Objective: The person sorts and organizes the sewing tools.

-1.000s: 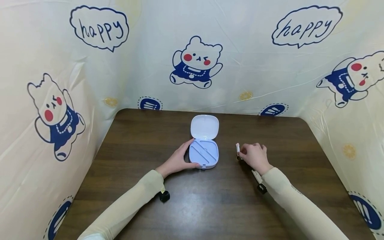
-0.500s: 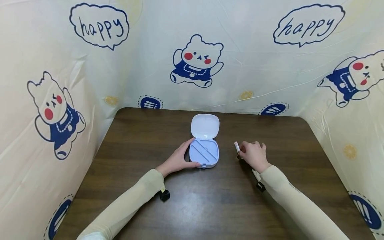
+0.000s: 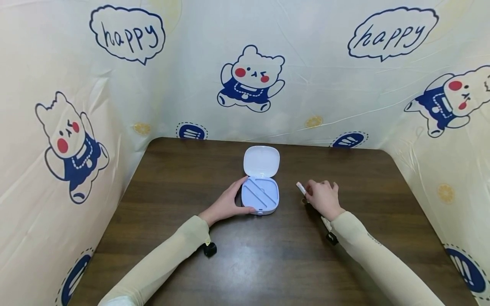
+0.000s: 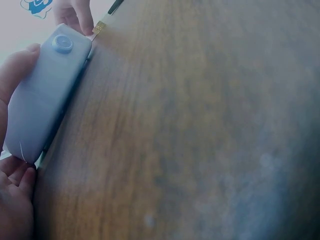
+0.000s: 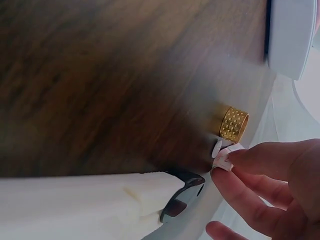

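A small pale lavender case [image 3: 260, 197] lies on the table with its hinged lid [image 3: 261, 161] raised and tipped back. Two slanting bars cross its inside. My left hand [image 3: 228, 202] grips the case from the left, thumb at the front corner and fingers round the far side. Off to the right, my right hand [image 3: 325, 197] pinches a small white stick [image 3: 301, 188] with pinkish marks between thumb and finger. Right beside those fingertips stands a gold studded ring [image 5: 233, 124]. A small white oval piece [image 5: 217, 148] shows by the stick.
The brown wooden table [image 3: 183, 170] is walled by a printed cloth [image 3: 314, 85] at the back and sides. A dark glossy curved piece [image 5: 185, 195] and a long white shape [image 5: 75, 205] show low in the right wrist view.
The white stick has tilted from near upright towards the left. My right hand has shifted very slightly left, while the left hand and the case stay in place.
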A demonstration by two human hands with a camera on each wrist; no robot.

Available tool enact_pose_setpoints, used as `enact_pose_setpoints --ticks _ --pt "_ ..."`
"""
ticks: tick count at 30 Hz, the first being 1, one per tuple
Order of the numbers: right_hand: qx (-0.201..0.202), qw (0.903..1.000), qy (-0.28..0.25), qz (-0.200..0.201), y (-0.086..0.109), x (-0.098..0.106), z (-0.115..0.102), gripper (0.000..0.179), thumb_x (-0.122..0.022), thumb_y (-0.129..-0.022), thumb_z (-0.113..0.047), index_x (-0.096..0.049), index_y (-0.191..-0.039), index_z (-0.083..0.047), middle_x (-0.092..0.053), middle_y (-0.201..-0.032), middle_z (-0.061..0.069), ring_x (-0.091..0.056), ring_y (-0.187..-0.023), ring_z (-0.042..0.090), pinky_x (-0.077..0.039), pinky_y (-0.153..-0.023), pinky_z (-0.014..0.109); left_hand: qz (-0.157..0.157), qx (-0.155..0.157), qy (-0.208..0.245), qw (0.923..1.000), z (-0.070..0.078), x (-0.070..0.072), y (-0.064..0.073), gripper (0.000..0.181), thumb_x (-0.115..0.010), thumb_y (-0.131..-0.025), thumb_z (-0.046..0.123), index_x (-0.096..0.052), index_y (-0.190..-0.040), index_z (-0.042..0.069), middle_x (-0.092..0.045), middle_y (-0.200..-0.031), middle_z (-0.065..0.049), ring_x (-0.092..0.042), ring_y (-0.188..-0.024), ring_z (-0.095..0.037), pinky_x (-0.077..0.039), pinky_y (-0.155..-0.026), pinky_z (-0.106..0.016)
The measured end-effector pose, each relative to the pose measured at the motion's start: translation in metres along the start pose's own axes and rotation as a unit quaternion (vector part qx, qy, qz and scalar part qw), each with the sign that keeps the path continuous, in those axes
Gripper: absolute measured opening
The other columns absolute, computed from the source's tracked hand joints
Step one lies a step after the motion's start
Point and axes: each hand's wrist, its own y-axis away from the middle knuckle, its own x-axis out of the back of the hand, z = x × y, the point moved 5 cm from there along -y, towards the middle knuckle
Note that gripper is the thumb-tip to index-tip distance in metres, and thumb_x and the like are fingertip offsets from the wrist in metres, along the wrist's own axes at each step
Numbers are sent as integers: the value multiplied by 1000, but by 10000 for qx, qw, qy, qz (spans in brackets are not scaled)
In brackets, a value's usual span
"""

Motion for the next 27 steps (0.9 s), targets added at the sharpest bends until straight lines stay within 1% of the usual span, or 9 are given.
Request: enact_pose_setpoints --ticks 6,11,14,21,27 --pt "22 10000 -5 1 1 0 2 9 -76 -93 -12 -71 -99 -8 -70 -77 2 -59 -106 47 -22 -107 81 -11 47 -19 10000 0 -1 0 113 -88 -80 52 -21 -167 24 -30 -167 -7 -32 -152 -26 -30 -122 -52" --pt "37 9999 -91 79 4 3 2 9 -75 -93 -11 -72 -101 -7 -73 -80 3 -57 -105 46 -21 -107 81 -37 112 -36 9999 -2 -1 0 114 -87 -80 54 -21 -167 25 -29 -168 -4 -31 -153 -23 -30 -122 -50" --pt "31 9996 -216 172 7 8 -1 10 -75 -93 -11 -72 -102 -6 -75 -82 5 -57 -105 46 -21 -108 80 -41 112 -40 9999 -2 -1 0 113 -87 -80 55 -21 -167 26 -29 -168 -4 -31 -153 -22 -29 -123 -50" --pt "82 9971 -604 452 13 15 -9 13 -74 -94 -10 -74 -106 -6 -79 -94 9 -56 -107 41 -20 -110 77 -26 68 -17 10000 -1 -1 1 113 -87 -80 55 -22 -167 25 -31 -167 -6 -32 -152 -24 -30 -122 -52" --pt "257 9938 -839 681 16 22 -18 13 -74 -93 -10 -74 -106 -7 -79 -95 9 -56 -107 39 -20 -111 75 -24 89 -1 10000 0 -1 1 112 -87 -80 54 -21 -167 26 -30 -168 -5 -32 -153 -24 -29 -122 -52"
